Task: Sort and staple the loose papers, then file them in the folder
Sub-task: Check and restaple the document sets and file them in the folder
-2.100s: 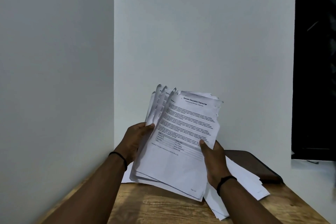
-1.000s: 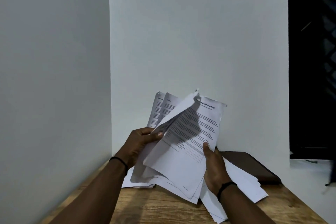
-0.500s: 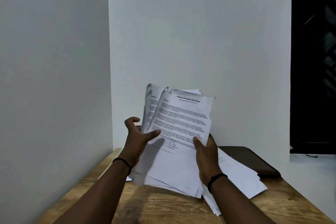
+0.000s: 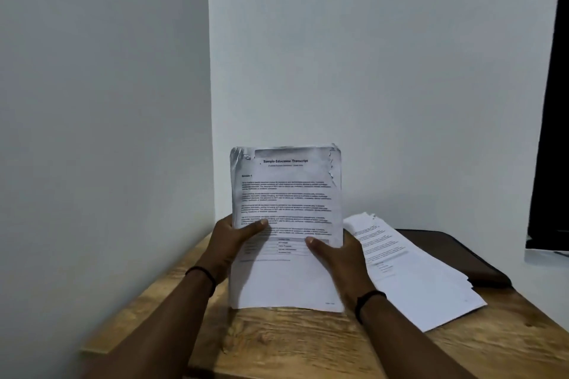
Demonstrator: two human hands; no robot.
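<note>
Plain indoor corner, probably a home office or study nook. Bare white walls (image 4: 369, 71) meeting at a corner, far and left. Small wooden desk (image 4: 292, 344) pushed into that corner, grain and knots visible. Printed papers (image 4: 412, 271) fanned out on the right of the desk, a dark brown folder (image 4: 455, 252) beyond them. Dark window opening (image 4: 554, 132) at far right.
</note>
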